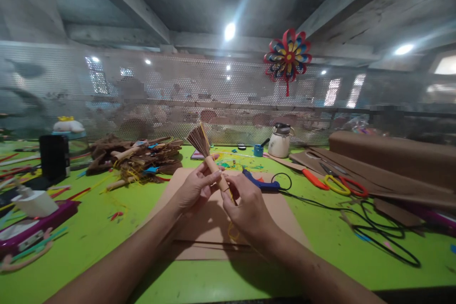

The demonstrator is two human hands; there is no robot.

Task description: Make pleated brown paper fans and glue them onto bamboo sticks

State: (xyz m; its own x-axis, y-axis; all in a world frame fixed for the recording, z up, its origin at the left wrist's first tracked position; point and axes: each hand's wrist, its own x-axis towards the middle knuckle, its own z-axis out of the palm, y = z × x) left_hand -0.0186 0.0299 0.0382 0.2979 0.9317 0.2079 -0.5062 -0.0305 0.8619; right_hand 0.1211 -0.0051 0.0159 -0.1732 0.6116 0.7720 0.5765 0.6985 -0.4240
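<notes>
A small hand broom (204,149) with a light wooden handle and a brown fanned brush points up and to the left, held above a brown cardboard sheet (199,225). My left hand (194,187) is closed round the middle of the handle. My right hand (249,209) pinches the handle's lower end, where a thin yellow string (233,232) hangs down in a loop. Just behind my hands lies a blue glue gun (258,181), its black cable (377,232) trailing right.
The green table (99,218) carries a pile of similar brooms (137,159) at the left, a black box (54,156), a white item on a purple case (33,221), and a white pot (280,141). Scissors (344,184), an orange-handled cutter (313,178) and brown boards (392,161) lie right. A perforated screen runs behind.
</notes>
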